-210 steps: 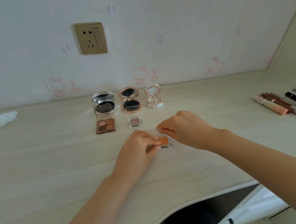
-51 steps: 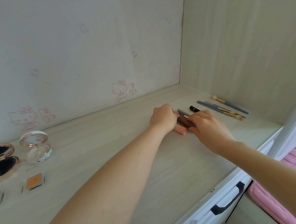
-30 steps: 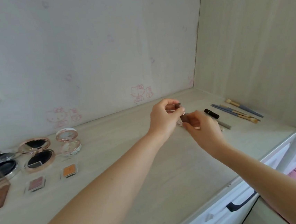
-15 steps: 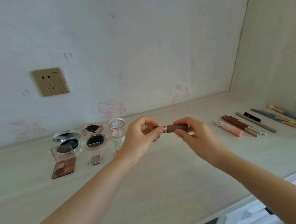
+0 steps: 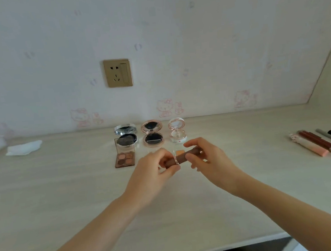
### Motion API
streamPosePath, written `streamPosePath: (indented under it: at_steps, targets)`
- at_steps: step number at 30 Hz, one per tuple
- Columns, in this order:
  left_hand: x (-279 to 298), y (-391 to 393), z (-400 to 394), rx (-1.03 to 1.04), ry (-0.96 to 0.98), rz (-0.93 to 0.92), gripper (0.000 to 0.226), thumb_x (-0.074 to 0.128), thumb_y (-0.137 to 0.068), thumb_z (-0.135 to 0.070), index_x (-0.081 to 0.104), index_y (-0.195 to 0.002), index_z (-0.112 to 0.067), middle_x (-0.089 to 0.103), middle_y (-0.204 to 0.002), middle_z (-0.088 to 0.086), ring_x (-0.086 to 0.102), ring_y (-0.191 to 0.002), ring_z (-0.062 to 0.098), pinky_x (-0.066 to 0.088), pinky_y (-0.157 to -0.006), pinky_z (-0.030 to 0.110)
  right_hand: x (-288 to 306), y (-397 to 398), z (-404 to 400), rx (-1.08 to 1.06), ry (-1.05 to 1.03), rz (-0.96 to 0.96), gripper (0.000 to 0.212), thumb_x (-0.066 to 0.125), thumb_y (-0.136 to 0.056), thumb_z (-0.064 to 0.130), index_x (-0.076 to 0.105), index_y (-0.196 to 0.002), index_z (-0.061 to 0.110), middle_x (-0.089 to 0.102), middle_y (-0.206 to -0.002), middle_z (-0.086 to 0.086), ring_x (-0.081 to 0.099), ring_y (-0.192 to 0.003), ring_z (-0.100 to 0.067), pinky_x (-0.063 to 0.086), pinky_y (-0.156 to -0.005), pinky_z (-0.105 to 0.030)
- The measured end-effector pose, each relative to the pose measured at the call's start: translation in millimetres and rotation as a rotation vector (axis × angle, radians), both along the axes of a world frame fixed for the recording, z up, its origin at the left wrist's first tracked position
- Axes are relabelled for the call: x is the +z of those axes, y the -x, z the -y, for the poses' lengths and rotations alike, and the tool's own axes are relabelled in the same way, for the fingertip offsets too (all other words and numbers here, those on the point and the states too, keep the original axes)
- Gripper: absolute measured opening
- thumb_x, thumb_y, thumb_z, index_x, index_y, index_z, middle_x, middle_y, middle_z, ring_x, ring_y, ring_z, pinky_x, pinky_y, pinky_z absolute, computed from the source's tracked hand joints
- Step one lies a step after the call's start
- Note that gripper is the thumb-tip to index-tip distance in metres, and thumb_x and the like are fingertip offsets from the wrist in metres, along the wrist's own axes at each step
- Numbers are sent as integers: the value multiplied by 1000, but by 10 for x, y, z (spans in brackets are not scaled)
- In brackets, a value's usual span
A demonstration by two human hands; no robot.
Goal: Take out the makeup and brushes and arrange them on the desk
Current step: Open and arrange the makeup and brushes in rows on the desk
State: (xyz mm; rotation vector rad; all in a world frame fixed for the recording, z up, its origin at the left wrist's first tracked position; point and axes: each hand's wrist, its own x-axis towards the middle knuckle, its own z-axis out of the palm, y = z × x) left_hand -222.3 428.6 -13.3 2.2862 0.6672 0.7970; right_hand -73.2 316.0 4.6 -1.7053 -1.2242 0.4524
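A brown lipstick tube (image 5: 182,157) with a silver ring is held level above the desk (image 5: 66,195). My left hand (image 5: 152,174) grips its left end and my right hand (image 5: 208,159) pinches its right end. Behind the hands three open round compacts stand in a row: silver (image 5: 125,136), rose-gold (image 5: 152,134) and white (image 5: 177,131). An open brown eyeshadow palette (image 5: 124,158) lies in front of the silver one. An orange eyeshadow pan (image 5: 179,152) shows partly behind the tube. At the far right lies a row of lip tubes and pencils (image 5: 322,144).
A white tissue (image 5: 24,148) lies at the back left of the desk. A gold wall socket (image 5: 117,73) sits on the wallpapered wall above the compacts. The desk's curved front edge (image 5: 223,247) runs along the bottom right.
I took the brown lipstick from the row at the right and carried it left, in front of the compacts. The view has swung left with it. The tube now sits lower and tilted.
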Motion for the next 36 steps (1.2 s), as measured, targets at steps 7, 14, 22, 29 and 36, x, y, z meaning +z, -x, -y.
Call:
streamPosePath:
  at_steps: [7, 14, 22, 29, 36]
  targets:
    - [-140, 442, -32, 53, -188, -43, 17, 70, -80, -39, 57, -91, -35, 56, -83, -12, 52, -83, 5, 46, -74, 28, -15, 227, -117, 157, 150, -282, 22, 52, -96, 28, 67, -96, 11, 66, -67, 5, 60, -63, -10, 48, -57, -21]
    - [-199, 510, 14, 69, -263, -20, 16, 64, -83, -24, 59, -98, -24, 55, -85, -12, 50, -87, 5, 46, -72, 29, -170, 448, -221, 100, 6, -290, 10, 62, -89, 22, 70, -88, 16, 64, -65, 4, 56, -60, -7, 47, -57, -22]
    - [-269, 538, -22, 83, -225, -36, 19, 65, -82, -16, 61, -100, -20, 55, -88, -9, 53, -85, 8, 46, -70, 28, -343, 667, -293, 43, -204, -291, 11, 70, -84, 18, 71, -91, 26, 70, -86, 3, 63, -87, -13, 49, -73, -26]
    - [-341, 499, 35, 4, -137, -19, 19, 54, -94, -23, 55, -113, -24, 56, -101, -12, 53, -95, 3, 42, -78, 20, -373, 665, -244, 54, -245, -244, 22, 69, -85, 13, 70, -99, 30, 70, -90, 6, 65, -94, -15, 53, -86, -38]
    - [-367, 511, 42, -30, -143, -101, 22, 29, -92, -51, 39, -99, -33, 46, -88, -12, 48, -81, 5, 39, -69, 24, -366, 676, -245, 104, -286, -309, 16, 63, -88, 5, 68, -97, 18, 71, -87, -2, 66, -92, -14, 52, -81, -23]
